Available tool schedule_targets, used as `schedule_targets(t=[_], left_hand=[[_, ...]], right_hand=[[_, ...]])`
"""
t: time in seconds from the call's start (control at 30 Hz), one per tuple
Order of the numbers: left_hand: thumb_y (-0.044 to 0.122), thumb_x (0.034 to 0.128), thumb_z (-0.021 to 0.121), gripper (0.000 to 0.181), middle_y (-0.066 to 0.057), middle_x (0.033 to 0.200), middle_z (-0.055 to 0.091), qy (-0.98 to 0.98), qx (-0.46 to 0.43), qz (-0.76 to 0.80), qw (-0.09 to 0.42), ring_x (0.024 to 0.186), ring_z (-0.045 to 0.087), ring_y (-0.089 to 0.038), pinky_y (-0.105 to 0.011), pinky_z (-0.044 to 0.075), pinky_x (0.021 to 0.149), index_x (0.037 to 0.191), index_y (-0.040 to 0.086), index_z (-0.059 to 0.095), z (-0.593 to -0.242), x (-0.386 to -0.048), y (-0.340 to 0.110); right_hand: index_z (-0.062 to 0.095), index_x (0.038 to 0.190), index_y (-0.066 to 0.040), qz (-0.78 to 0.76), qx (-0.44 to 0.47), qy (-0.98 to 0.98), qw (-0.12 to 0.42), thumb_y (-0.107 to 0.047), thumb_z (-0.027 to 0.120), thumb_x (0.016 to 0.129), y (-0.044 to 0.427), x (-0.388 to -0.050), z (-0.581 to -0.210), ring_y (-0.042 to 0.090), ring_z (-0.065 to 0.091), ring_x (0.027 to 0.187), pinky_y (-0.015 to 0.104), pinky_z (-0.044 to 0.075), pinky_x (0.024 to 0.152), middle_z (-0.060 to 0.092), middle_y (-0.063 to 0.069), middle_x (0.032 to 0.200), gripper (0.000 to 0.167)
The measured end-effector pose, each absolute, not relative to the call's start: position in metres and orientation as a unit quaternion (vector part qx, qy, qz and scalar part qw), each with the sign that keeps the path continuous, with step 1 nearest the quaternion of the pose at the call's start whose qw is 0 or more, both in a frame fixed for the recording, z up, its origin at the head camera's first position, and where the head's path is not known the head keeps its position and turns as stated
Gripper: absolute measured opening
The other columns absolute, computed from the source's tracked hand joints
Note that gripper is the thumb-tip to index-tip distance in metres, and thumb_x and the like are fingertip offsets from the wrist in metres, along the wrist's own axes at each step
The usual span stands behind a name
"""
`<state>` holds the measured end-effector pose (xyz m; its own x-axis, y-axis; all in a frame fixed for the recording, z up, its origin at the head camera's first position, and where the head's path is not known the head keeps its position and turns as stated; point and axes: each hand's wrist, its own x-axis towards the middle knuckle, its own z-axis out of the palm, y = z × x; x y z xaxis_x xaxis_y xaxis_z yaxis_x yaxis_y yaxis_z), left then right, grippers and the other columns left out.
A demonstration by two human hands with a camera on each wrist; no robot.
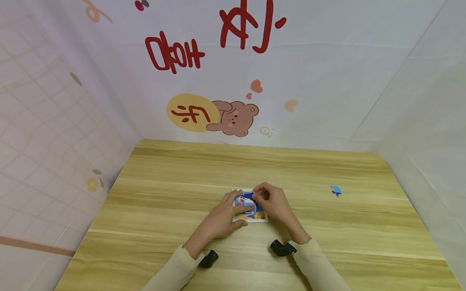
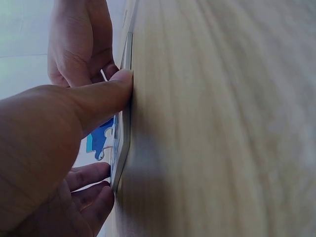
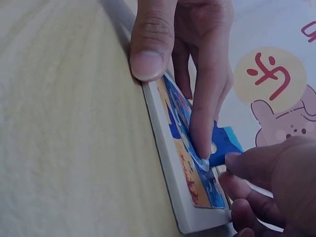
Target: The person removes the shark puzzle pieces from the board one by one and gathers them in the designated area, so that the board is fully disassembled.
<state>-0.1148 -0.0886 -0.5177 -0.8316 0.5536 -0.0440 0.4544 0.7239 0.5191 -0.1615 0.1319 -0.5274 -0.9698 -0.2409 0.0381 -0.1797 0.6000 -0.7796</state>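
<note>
On the yellow disc (image 1: pixel 214 115) printed on the white wall (image 1: pixel 327 81), a red character (image 1: pixel 193 116), seemingly 乐, is shown turned sideways; above, larger red characters (image 1: pixel 168 53) are displayed but cannot be read with certainty.

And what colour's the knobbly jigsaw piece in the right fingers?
The jigsaw piece is mostly deep blue with light blue edging, clearest in the right wrist view.

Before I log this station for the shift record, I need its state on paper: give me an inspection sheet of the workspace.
Surface: wood-grain table.
Job's things: white-framed picture puzzle; loose blue piece lying to its right.
Clutter: nothing seen.
Hands: left hand grips the puzzle's edges, one finger on its picture; right hand pinches another blue piece at the puzzle.
Cables: nothing seen.
Surroundings: white backdrop printed with red lettering and a bear.
</note>
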Motion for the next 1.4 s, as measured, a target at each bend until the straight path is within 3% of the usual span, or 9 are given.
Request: schedule_targets(t=[0.5, 0.7, 1.17, 1.4], left_hand=[[0.044, 0.0964, 0.07, 0.048, -0.009, 0.169, 0.027, 0.926, 0.264, 0.248, 0.108, 0.158, 0.021, -0.032, -0.053, 0.042, 0.118, 0.143, 0.037, 0.061, -0.517, -0.117, -0.085], [0.044, 0.0964, 0.07, 0.048, -0.01, 0.168, 0.028, 0.926, 0.269, 0.246, 0.1, 0.158, 0.022, -0.032, -0.053, 0.043, 0.116, 0.143, 0.037, 0.061, -0.519, -0.117, -0.086], [0.042, 0.0963, 0.07, 0.047, -0.009, 0.168, 0.027, 0.924, 0.271, 0.248, 0.103, 0.158, 0.022, -0.032, -0.054, 0.044, 0.115, 0.143, 0.038, 0.061, -0.52, -0.117, -0.089], [0.042, 0.0963, 0.07, 0.047, -0.009, 0.169, 0.027, 0.923, 0.269, 0.256, 0.105, 0.158, 0.021, -0.031, -0.054, 0.044, 0.115, 0.142, 0.037, 0.061, -0.518, -0.117, -0.089]], right_hand=[[0.075, 0.104, -0.021, -0.445, -0.147, 0.883, 0.031, -0.019, 0.073, 0.097, 0.16, -0.171, -0.521, 0.012, 0.062, 0.074, 0.023, 0.052, 0.065, 0.071, -0.006, 0.085, 0.008], [0.075, 0.103, -0.02, -0.446, -0.129, 0.885, 0.018, -0.017, 0.073, 0.096, 0.183, -0.179, -0.513, 0.015, 0.063, 0.074, 0.023, 0.049, 0.06, 0.073, -0.001, 0.085, 0.008], [0.074, 0.11, -0.014, -0.448, -0.081, 0.89, 0.013, -0.023, 0.068, 0.1, 0.249, -0.19, -0.509, 0.032, 0.069, 0.086, 0.024, 0.05, 0.064, 0.074, 0.017, 0.097, 0.014], [0.073, 0.114, -0.015, -0.437, -0.057, 0.898, 0.005, -0.028, 0.065, 0.102, 0.278, -0.191, -0.507, 0.024, 0.068, 0.089, 0.023, 0.046, 0.063, 0.073, 0.016, 0.099, 0.019]])
